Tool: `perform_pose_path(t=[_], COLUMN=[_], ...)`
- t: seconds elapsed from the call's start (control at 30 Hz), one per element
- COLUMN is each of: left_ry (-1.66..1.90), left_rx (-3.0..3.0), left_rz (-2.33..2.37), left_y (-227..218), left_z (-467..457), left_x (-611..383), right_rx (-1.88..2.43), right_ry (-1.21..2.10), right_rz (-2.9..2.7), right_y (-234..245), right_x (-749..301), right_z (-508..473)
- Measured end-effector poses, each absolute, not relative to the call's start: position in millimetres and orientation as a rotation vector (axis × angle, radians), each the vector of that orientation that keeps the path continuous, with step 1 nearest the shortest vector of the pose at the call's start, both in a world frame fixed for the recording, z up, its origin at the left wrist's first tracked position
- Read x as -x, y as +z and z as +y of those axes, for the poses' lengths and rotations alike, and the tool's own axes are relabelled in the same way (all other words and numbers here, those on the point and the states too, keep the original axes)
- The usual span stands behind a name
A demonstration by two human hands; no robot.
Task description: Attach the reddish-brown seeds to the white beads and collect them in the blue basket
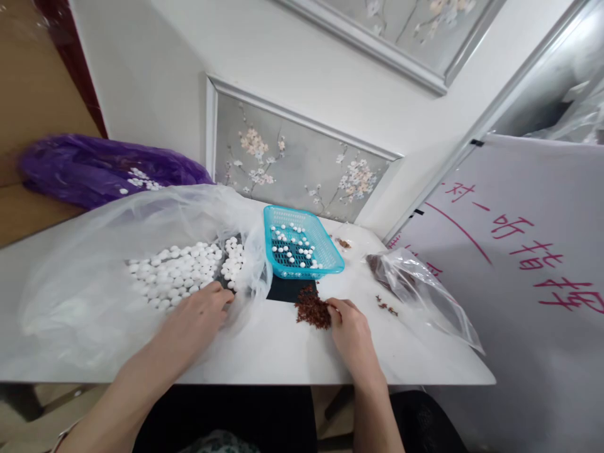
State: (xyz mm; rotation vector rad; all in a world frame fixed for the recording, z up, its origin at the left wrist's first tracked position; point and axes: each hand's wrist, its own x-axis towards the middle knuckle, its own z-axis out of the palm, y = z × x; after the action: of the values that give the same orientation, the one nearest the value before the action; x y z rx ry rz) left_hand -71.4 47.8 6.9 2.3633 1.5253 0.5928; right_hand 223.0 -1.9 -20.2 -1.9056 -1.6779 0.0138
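Observation:
A large translucent plastic bag [94,251] lies on its side, with many white foam-like balls [174,270] spread inside. At its mouth, my left hand [202,311] rests beside the balls, fingers curled together. What those fingers hold, if anything, is hidden. My right hand [349,327] pinches at the right edge of a heap of small reddish-brown pieces [313,309]. Whatever sits between its fingertips is too small to make out. Behind the heap stands a turquoise plastic basket [336,258], with several white balls [291,248] scattered on its bottom.
A black flat sheet [285,289] lies partly under the basket. On the right, a clear plastic bag [415,277] holds dark material, near some loose brown bits [387,306]. A purple bag [94,167] with white balls sits back left. Framed flower pictures and a whiteboard [519,207] border the table.

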Motion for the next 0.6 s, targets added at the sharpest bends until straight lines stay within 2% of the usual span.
perform_pose_path(t=[0.2,0.4,0.5,0.6], left_ry=[0.508,0.472,0.631,0.956], left_rx=[-2.416,-2.396,-2.367,-2.187], left_rz=[1.591,1.635,1.621,1.553], left_y=[-1,10,21,38], left_z=[53,53,49,38], left_x=[84,82,75,63], right_rx=[1.866,1.784,1.792,1.807], right_ry=[0.011,0.092,0.09,0.085], right_rz=[-1.811,-2.013,-2.003,-1.943], right_y=[-2,-1,-4,-8], right_x=[-223,-224,-222,-224], right_z=[28,48,45,44])
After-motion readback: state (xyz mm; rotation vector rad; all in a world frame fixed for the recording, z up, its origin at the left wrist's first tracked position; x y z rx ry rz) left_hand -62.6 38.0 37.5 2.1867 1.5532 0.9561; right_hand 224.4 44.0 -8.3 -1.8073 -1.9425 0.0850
